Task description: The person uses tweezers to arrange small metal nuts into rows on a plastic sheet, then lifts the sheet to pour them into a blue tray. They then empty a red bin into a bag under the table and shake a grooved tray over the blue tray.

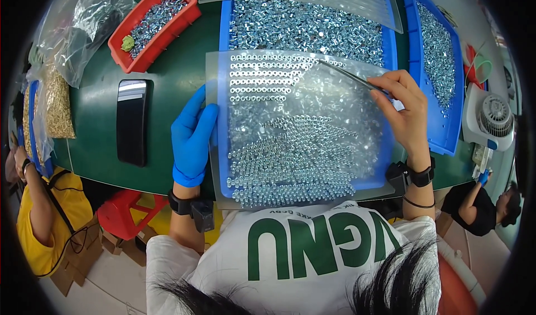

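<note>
In my bare right hand (403,105) is a pair of metal tweezers (352,76), pinched between thumb and fingers. Their tips reach the upper rows of small shiny metal rings (262,75) on a translucent plastic sheet (329,103). More of these little metal parts (290,164) lie massed on the sheet's nearer half. My left hand (192,136), in a blue glove, is closed at the sheet's left edge, its fingertips partly hidden there. Beneath the sheet is a blue tray (225,24), whose far part is full of loose metal pieces (307,27).
A black phone (132,122) lies left on the green table (95,108). Behind it stands a red bin (192,13) of metal parts. At right are another blue tray (438,130) and a white fan (491,117). Two people (53,220) (480,209) work at the sides.
</note>
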### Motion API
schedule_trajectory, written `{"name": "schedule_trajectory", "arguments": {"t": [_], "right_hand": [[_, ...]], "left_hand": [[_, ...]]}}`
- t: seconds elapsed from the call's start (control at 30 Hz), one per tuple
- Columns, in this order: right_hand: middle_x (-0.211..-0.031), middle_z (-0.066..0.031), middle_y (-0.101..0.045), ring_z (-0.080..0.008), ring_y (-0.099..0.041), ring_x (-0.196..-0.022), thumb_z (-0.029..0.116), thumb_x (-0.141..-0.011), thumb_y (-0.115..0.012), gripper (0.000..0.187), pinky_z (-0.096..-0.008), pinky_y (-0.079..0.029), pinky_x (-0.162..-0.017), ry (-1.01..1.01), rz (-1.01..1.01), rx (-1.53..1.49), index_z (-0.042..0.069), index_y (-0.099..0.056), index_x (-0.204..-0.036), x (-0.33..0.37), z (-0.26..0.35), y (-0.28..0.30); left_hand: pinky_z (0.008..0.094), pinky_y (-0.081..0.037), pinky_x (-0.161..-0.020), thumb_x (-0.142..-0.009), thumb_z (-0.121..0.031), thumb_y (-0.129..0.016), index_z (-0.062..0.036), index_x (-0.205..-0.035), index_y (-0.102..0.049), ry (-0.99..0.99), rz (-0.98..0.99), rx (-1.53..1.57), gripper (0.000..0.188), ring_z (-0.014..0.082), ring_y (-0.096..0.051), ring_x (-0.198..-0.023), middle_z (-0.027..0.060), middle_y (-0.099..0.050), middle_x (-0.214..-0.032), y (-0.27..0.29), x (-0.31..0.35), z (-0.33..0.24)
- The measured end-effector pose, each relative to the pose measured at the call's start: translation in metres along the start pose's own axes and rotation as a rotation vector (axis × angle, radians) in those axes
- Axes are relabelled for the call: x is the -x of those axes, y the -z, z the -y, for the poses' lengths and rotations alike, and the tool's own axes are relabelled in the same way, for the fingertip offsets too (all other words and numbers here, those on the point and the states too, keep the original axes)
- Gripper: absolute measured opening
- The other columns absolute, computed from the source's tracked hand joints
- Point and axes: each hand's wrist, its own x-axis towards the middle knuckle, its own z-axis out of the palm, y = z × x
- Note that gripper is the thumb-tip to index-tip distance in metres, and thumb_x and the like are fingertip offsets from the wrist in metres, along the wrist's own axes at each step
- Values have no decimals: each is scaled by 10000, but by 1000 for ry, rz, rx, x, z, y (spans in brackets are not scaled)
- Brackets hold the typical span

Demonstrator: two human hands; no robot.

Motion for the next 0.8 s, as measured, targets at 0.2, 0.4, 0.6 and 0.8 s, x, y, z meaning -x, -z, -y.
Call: {"name": "schedule_trajectory", "arguments": {"t": [0.2,0.4,0.6,0.8], "right_hand": [[-819,-44,-553,-126,-514,-715,32,-764,-630,164,-219,-388,-579,-67,-51,0,32,-648,-927,-3,-8,0],[-832,-47,-552,-140,-518,-716,26,-755,-639,174,-238,-404,-585,13,-21,5,36,-650,-928,-10,-11,-8],[-830,-50,-539,-168,-524,-725,8,-707,-667,226,-264,-419,-587,214,53,38,50,-658,-929,-15,-7,-14],[-813,-50,-537,-177,-521,-725,0,-679,-672,248,-269,-415,-585,206,136,-11,59,-662,-919,-8,1,-12]], "left_hand": [[248,-437,-851,-880,-71,-503,9,-1243,-466,1,1,27,373,123,-543,-974,94,-569,-1137,0,0,2],[249,-436,-850,-879,-57,-495,11,-1241,-467,-5,-6,21,370,122,-542,-971,92,-570,-1133,2,-2,4],[247,-431,-857,-875,-48,-493,13,-1236,-472,-16,-11,19,367,120,-540,-976,88,-570,-1132,0,0,4],[258,-420,-878,-876,-47,-490,16,-1240,-467,17,-21,18,371,126,-527,-1005,91,-557,-1153,5,0,9]]}}
